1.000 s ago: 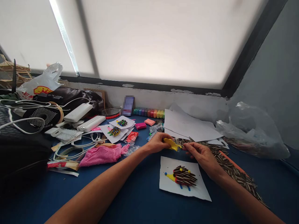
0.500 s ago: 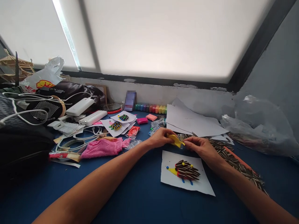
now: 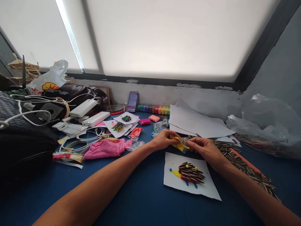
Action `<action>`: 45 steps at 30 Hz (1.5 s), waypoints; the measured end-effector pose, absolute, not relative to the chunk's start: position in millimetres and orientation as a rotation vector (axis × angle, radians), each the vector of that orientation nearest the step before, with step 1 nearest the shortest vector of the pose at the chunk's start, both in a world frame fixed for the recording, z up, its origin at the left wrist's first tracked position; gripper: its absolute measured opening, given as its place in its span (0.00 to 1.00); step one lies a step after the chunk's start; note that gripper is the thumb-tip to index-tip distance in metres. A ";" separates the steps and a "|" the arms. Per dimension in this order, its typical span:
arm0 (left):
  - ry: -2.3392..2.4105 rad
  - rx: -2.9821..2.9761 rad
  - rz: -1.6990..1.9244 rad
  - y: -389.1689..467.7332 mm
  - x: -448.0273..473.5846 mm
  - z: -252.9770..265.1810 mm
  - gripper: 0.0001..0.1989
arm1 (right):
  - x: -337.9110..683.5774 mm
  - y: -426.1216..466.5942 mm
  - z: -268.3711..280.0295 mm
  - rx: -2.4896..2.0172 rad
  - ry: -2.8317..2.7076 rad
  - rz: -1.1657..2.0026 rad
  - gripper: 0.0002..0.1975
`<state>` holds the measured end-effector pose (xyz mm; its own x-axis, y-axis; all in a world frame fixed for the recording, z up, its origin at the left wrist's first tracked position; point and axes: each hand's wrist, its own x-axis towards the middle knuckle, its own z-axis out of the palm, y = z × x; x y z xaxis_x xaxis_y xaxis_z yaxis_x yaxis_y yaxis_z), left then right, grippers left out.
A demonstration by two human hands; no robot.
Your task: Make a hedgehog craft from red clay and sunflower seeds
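A soft yellow piece of modelling clay is held up between my two hands, with a bit of clear wrapper beside it. My left hand grips its body with bent fingers. At its right end, my right hand pinches a drawn-out tip between thumb and fingers. Below them lies a white paper carrying a hedgehog figure. Its spines are striped sunflower seeds, its snout is yellow clay with a blue nose, and blue feet and small yellow balls are stuck on.
Sunflower seeds are heaped at right near a plastic bag. White sheets lie behind my hands. Coloured clay packs line the wall. Left are a pink cloth, power banks, cables and two smaller hedgehog pictures.
My right hand has drawn slightly away, and the yellow clay's right end looks stretched into a thin tip. The whole view has shifted a little.
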<state>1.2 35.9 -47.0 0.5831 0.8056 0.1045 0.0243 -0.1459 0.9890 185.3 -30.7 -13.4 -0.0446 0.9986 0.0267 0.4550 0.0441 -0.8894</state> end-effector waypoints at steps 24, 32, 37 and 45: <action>0.656 1.440 0.801 36.0 2.3 -46.3 0.07 | 181.6 -36.2 -13.1 -1.398 -1.583 0.948 0.21; 0.605 1.441 0.750 36.7 -0.5 -47.4 0.17 | 183.3 -33.6 -19.6 -1.365 -1.559 0.919 0.21; 0.606 1.455 0.765 36.6 0.5 -49.1 0.15 | 183.4 -31.6 -25.4 -1.350 -1.588 0.881 0.20; 0.592 1.392 0.793 29.4 0.8 -42.3 0.19 | 179.4 -34.0 -31.8 -1.368 -1.678 0.725 0.13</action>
